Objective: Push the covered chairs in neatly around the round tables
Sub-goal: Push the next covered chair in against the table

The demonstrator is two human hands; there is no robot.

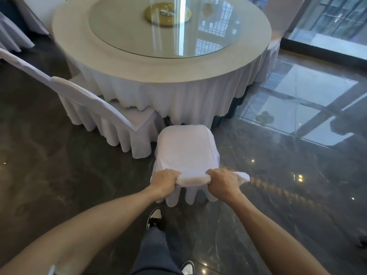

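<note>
A white-covered chair (pixel 185 151) stands in front of me, its seat facing the round table (pixel 111 62) and a short gap from the tablecloth skirt. My left hand (pixel 164 180) grips the left end of the chair's top rail through the cover. My right hand (pixel 223 180) grips the right end of the same rail. A second covered chair (pixel 103 116) stands to the left, angled, with its seat partly under the tablecloth.
A glass turntable (pixel 208 32) with a gold dish (pixel 167 13) lies on the table. More white fabric (pixel 12 34) hangs at the far left. Glossy dark marble floor (pixel 278 175) spreads around. A window wall (pixel 337 22) runs at the right. My shoe (pixel 155 217) is behind the chair.
</note>
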